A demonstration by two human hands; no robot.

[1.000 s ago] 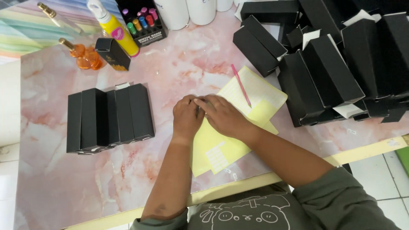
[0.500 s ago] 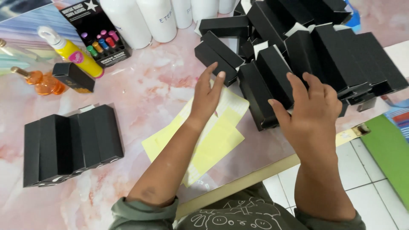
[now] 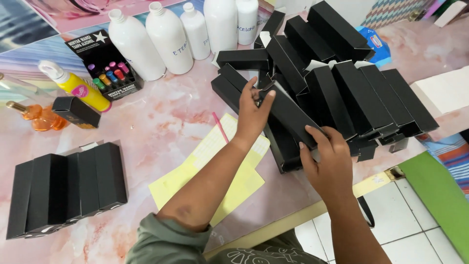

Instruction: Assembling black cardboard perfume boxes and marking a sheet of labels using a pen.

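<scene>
A long black carton (image 3: 293, 117) lies at the near side of a heap of black cartons (image 3: 351, 83) on the pink marbled table (image 3: 161, 117). My left hand (image 3: 252, 111) grips its far end, fingers wrapped over the top. My right hand (image 3: 328, 164) holds its near end by the table's front edge. Yellow paper sheets (image 3: 234, 181) with a pink pen (image 3: 220, 127) lie under my left forearm.
A row of closed black cartons (image 3: 66, 188) stands at the left. White bottles (image 3: 166, 39), a marker display box (image 3: 105, 68), a yellow bottle (image 3: 75, 85), an orange bottle (image 3: 36, 117) and a small black box (image 3: 77, 112) sit at the back left. White floor tiles (image 3: 391, 234) and a green mat (image 3: 439, 195) lie to the right.
Both hands left the yellow sheets and went right to the heap of cartons. They now hold one long black carton at its two ends. The view shifted right.
</scene>
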